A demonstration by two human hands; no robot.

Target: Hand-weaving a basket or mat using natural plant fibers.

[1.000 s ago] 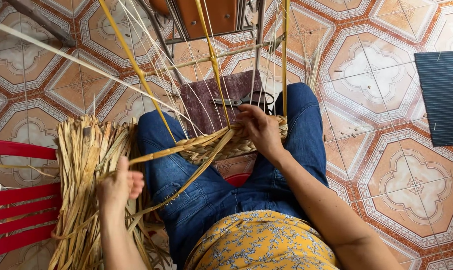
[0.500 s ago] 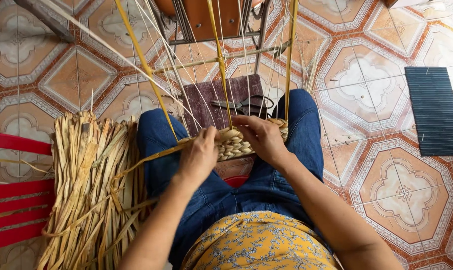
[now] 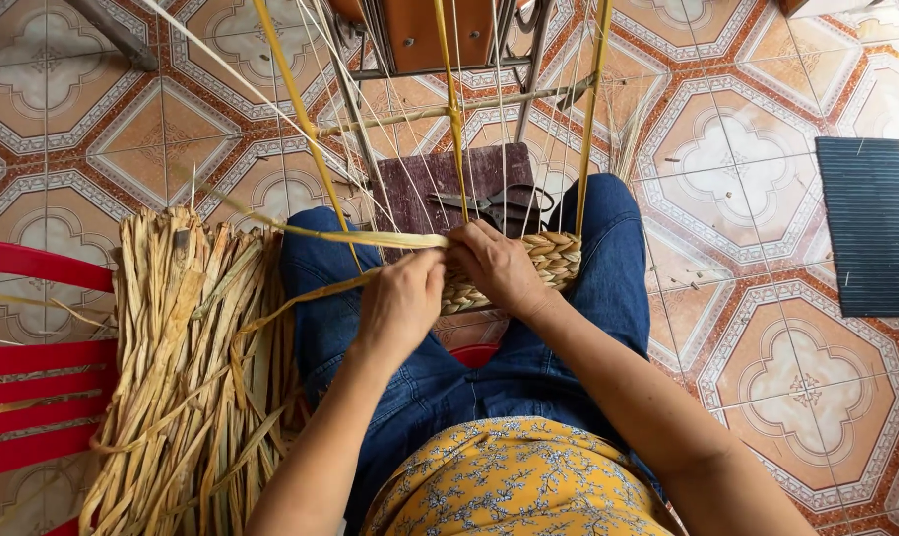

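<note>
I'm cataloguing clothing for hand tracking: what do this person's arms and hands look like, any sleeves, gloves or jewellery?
Both forearms are bare, with no sleeves showing on them. The left hand and right hand are ungloved; no rings, watch or bracelets are visible. The person wears a yellow floral top and blue jeans.

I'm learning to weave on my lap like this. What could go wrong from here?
1. The scissors lie on the dark mat just beyond the woven band and both hands; a hand pushed forward might catch the blades.
2. The thin upright strands crowd above the left hand and right hand; the loose flat strand may snag on them.
3. The dried reed bundle leans against the left leg and could slide.
</note>
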